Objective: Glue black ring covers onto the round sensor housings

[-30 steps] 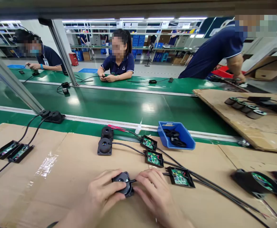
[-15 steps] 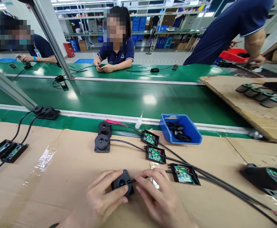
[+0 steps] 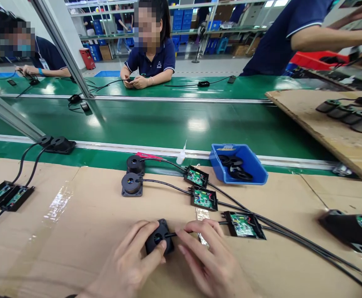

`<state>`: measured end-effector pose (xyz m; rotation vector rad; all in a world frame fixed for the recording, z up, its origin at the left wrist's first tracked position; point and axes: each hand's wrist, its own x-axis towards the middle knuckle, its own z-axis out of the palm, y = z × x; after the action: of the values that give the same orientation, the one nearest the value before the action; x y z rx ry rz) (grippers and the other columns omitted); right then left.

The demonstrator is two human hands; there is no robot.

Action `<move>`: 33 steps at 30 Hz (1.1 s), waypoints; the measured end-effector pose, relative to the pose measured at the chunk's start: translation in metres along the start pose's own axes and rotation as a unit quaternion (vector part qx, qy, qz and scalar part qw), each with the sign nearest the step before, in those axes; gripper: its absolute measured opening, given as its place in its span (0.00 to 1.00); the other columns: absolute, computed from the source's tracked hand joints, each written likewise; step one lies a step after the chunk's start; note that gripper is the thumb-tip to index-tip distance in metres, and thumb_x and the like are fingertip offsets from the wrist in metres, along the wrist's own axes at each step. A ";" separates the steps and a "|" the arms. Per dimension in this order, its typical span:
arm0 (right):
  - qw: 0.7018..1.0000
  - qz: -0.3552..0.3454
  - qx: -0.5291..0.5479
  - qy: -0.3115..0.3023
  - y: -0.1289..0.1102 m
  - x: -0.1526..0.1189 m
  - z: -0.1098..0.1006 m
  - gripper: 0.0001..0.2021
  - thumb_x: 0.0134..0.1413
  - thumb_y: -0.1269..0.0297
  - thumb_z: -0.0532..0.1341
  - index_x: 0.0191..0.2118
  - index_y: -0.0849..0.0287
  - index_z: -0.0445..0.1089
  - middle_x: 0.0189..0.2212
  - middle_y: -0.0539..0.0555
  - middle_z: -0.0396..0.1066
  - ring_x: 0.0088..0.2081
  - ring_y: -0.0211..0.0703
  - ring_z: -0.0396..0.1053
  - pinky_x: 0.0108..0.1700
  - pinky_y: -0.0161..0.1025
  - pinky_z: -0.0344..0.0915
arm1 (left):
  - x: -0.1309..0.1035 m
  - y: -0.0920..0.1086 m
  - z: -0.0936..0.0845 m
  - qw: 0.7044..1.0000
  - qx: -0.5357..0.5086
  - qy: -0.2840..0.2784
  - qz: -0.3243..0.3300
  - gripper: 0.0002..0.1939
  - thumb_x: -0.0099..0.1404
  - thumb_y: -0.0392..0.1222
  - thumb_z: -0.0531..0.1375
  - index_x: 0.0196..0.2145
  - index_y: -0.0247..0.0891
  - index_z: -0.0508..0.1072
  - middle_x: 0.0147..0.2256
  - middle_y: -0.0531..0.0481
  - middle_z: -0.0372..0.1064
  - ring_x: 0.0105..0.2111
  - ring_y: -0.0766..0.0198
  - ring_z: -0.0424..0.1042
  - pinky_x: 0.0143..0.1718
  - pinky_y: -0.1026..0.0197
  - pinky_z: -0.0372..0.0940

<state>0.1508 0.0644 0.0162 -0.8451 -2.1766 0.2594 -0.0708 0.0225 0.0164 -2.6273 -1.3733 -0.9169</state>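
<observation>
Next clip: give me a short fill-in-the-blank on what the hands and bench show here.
1. The left hand grips a black round part lying on the ____ sheet that covers the bench.
2. The right hand pinches the thin black ____ running from that part.
3. The bin holding black parts is ____ in colour.
4. Each of the three open black cases near the hands holds a ____ circuit board.

Missing words: cardboard; cable; blue; green

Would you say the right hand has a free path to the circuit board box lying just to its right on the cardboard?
Probably yes: the right hand lies close to the circuit board box, with only bare cardboard and the thin black cable between them.
</observation>
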 end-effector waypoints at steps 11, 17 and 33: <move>0.998 -0.052 -0.034 0.033 -0.018 -0.007 0.011 0.16 0.68 0.75 0.49 0.39 0.61 0.74 0.38 0.51 0.80 0.40 0.38 0.72 0.47 0.42 0.60 | 0.017 0.010 0.004 0.996 0.065 0.006 0.053 0.10 0.69 0.30 0.55 0.31 0.34 0.73 0.41 0.39 0.77 0.47 0.53 0.74 0.59 0.42 0.65; 0.978 -0.071 -0.183 0.063 -0.030 -0.009 0.030 0.21 0.70 0.78 0.44 0.33 0.62 0.72 0.31 0.51 0.81 0.31 0.37 0.71 0.39 0.41 0.59 | 0.012 0.008 0.010 0.997 0.049 0.027 0.060 0.13 0.69 0.30 0.52 0.29 0.35 0.72 0.42 0.37 0.77 0.53 0.53 0.73 0.66 0.36 0.51; 0.938 -0.157 -0.310 0.015 -0.050 0.002 0.041 0.21 0.63 0.84 0.45 0.35 0.68 0.76 0.27 0.60 0.78 0.30 0.42 0.70 0.34 0.42 0.59 | 0.020 -0.034 0.018 0.669 -0.626 -0.111 -0.386 0.20 0.65 0.34 0.52 0.55 0.36 0.64 0.51 0.39 0.75 0.53 0.55 0.73 0.55 0.50 0.65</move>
<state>0.0955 0.0309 0.0110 -0.7955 -2.3479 -0.6276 -0.0793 0.0631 0.0046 -2.7854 -2.7797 -2.4545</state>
